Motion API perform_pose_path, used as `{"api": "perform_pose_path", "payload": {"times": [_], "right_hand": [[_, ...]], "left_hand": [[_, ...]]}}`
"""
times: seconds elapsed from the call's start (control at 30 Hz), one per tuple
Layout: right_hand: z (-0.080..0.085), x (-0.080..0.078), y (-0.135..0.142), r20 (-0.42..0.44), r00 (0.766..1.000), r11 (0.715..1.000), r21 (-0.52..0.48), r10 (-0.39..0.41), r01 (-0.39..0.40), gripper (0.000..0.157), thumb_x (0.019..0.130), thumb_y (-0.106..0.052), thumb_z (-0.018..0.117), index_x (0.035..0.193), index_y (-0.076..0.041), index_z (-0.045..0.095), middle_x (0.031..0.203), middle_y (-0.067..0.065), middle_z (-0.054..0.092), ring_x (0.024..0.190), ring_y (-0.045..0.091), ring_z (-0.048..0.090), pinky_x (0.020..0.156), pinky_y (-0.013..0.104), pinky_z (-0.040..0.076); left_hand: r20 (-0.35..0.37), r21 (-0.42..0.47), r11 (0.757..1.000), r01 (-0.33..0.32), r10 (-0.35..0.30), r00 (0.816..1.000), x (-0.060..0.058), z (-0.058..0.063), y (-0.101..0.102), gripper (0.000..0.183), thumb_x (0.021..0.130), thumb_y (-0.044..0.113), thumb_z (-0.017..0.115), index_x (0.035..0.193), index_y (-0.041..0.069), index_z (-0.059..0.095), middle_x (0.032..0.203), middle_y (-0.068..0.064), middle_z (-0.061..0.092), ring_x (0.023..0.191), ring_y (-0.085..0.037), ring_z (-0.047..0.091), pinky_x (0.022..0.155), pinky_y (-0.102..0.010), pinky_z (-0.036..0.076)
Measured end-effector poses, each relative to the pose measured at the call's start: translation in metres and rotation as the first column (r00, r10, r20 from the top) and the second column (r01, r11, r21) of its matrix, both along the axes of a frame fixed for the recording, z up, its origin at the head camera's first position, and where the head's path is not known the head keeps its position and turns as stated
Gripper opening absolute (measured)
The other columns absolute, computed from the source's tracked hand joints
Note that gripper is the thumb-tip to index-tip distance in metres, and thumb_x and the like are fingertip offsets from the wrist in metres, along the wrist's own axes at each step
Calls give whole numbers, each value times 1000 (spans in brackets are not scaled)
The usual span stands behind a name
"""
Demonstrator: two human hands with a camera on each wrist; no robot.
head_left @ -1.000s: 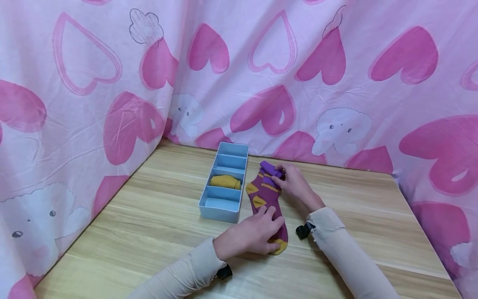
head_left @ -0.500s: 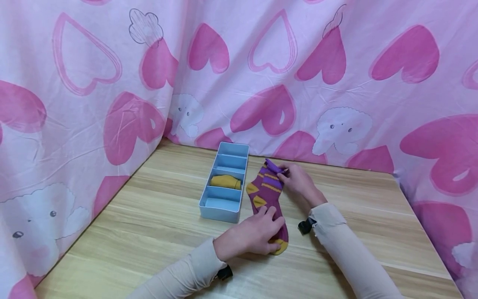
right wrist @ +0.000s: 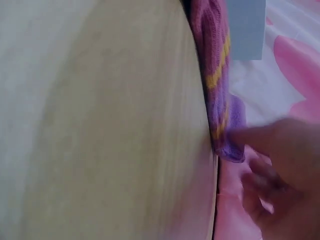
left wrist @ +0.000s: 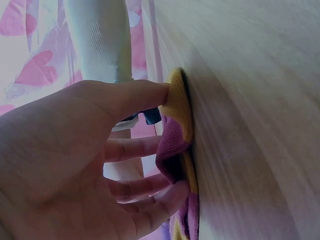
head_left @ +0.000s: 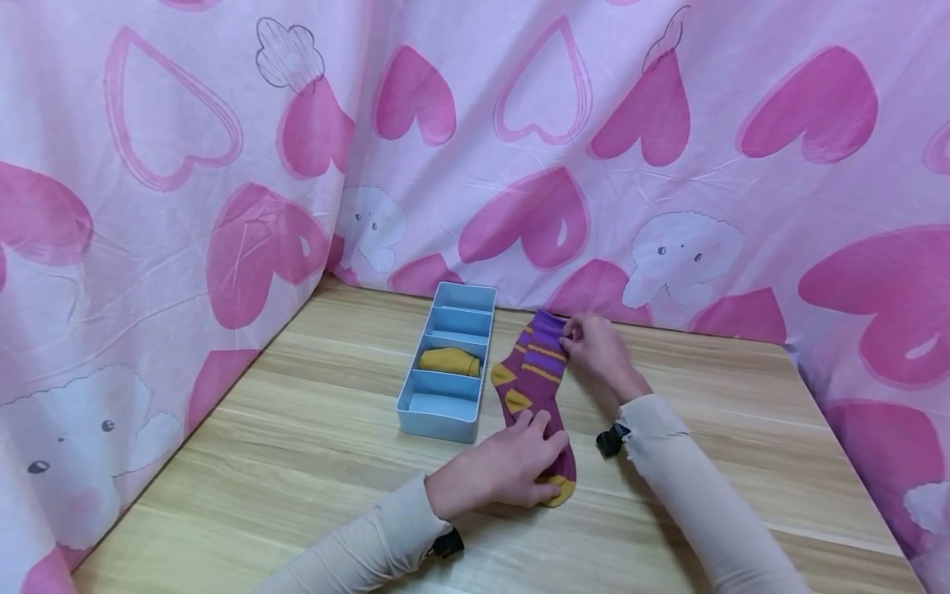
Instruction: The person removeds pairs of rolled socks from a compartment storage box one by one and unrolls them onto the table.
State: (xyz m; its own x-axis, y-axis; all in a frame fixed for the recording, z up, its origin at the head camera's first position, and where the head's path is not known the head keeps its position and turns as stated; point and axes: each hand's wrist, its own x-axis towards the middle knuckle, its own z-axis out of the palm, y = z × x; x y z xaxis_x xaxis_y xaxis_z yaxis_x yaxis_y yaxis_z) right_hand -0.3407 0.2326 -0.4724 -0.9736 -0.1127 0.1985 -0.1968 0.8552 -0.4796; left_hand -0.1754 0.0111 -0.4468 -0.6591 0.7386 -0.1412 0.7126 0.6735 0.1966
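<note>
A pair of maroon socks [head_left: 545, 388] with mustard heels and toes and purple striped cuffs lies on the table, one sock overlapping the other. My left hand [head_left: 512, 462] rests over the foot end. In the left wrist view its thumb presses the mustard toe [left wrist: 180, 107] and its spread fingers press the maroon fabric, which bulges a little between them. At the far end my right hand [head_left: 601, 351] pinches the side edge of the purple cuff [head_left: 549, 326], which lies flat. The right wrist view shows thumb at the cuff [right wrist: 234, 145], blurred, other fingers curled beneath.
Left of the socks stands a blue box [head_left: 438, 425] with several compartments in a row. A folded mustard sock [head_left: 449, 361] sits in one of them. A pink heart-patterned curtain [head_left: 519, 165] borders the wooden table [head_left: 312, 462] at the back and left.
The purple cuff, folded over before, has been turned out flat toward the back. My right hand has moved slightly right and away with it. The left hand has stayed in place.
</note>
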Motion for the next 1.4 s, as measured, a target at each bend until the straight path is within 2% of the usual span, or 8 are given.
{"api": "perform_pose_path", "payload": {"times": [0.17,0.43,0.6,0.73,0.93,1.1,1.23,1.4], "right_hand": [[-3,-2,1,17,982,982,31,187,-187,24,103,-18,72,121,-4,79,114,17,71,100,30,69,87,49,58],[0,3,5,31,970,970,20,241,-242,34,103,-20,73,129,2,75,129,24,72,118,39,69,102,56,57],[6,12,9,56,956,958,-27,288,-287,38,104,-17,71,136,3,70,133,23,72,122,40,70,107,58,56],[9,23,12,69,943,945,-58,324,-321,38,104,-14,72,138,2,69,133,21,74,122,39,71,103,58,59],[11,45,10,58,924,923,-102,379,-372,39,101,-10,75,138,2,69,133,22,73,125,39,70,97,54,63],[9,59,2,93,914,915,-133,394,-381,40,102,-10,75,140,-1,69,139,20,70,126,36,68,97,51,64],[9,65,-2,107,909,913,-126,402,-389,38,102,-13,75,140,-7,70,137,14,71,126,32,68,100,50,63],[6,70,0,127,886,894,-83,447,-439,47,99,-7,77,145,-6,65,139,14,71,125,31,67,103,51,59]], "left_hand": [[8,9,1000,9,-9,1000,-1,0,2,56,101,53,72,146,25,54,138,-3,51,123,-19,51,93,-26,59],[-2,39,999,19,-19,1000,-4,-1,1,54,104,57,65,145,23,57,133,-3,54,117,-17,52,89,-25,57],[-90,64,998,-6,11,996,-7,-2,3,49,106,55,63,140,20,63,125,-1,62,109,-14,59,88,-26,59],[-191,78,995,-57,71,979,-11,-6,9,45,106,51,65,136,18,64,123,-1,66,107,-15,61,93,-28,60],[-294,121,978,-172,201,934,-20,-11,16,45,108,46,63,139,13,61,128,-6,67,113,-21,61,100,-33,59],[-309,161,950,-269,307,900,-31,-12,22,47,108,43,63,141,10,59,136,-11,66,120,-27,62,99,-38,62],[-329,187,936,-297,345,879,-40,-15,26,44,107,42,65,133,6,61,131,-13,67,118,-29,63,100,-38,61],[-303,182,919,-349,390,869,-48,-20,29,46,108,46,61,129,5,60,130,-15,65,124,-33,63,104,-40,60]]}}
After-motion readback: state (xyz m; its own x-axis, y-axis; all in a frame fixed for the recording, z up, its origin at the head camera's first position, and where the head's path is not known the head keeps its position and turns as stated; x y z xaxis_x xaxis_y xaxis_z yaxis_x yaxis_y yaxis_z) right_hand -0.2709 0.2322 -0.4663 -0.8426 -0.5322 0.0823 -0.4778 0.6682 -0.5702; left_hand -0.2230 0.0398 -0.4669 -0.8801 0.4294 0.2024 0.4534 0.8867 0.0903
